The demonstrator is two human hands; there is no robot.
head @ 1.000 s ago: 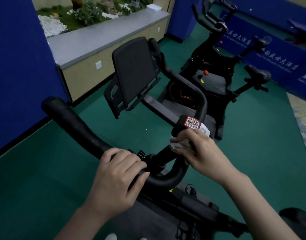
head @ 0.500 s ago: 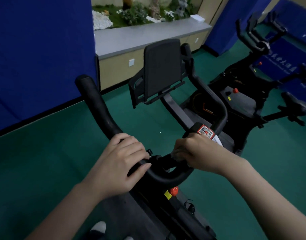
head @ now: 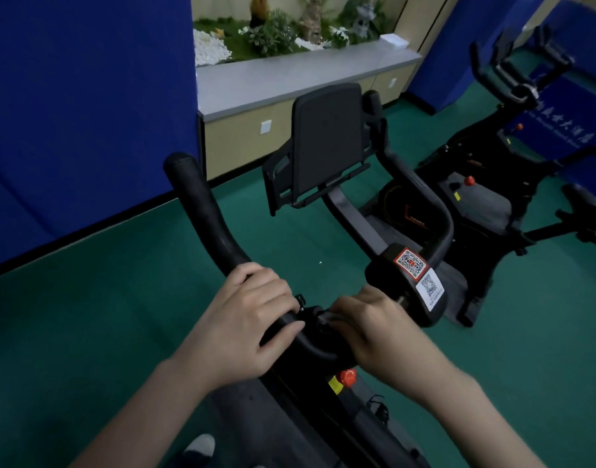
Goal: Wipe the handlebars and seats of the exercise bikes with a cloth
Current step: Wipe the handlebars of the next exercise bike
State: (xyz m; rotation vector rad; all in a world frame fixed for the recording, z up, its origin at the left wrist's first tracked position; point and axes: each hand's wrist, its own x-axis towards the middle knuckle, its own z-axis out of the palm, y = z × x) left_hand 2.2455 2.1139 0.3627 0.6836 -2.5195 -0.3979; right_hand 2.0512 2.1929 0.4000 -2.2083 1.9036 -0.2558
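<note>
The near bike's black handlebar [head: 205, 214] curves from a left horn toward me into a low centre bend. My left hand [head: 242, 327] grips that bar just left of the centre. My right hand [head: 369, 327] is curled over the centre bend beside it, below the stem block with QR stickers [head: 412, 264]. A thin grey edge of the cloth [head: 328, 319] shows at its fingertips; the rest is hidden under the hand. A black tablet holder [head: 327, 140] stands ahead on the bar. This bike's seat is out of view.
A second black exercise bike [head: 475, 197] stands to the right with its handlebars [head: 512, 86] and seat [head: 587, 201]. A blue wall [head: 87, 113] lies left, a grey counter [head: 290, 79] with plants behind. A red knob [head: 346, 377] sits below the bar. Green floor surrounds.
My right hand has slid with the cloth from just under the QR stickers down to the centre bend, close to my left hand. The left hand keeps its grip.
</note>
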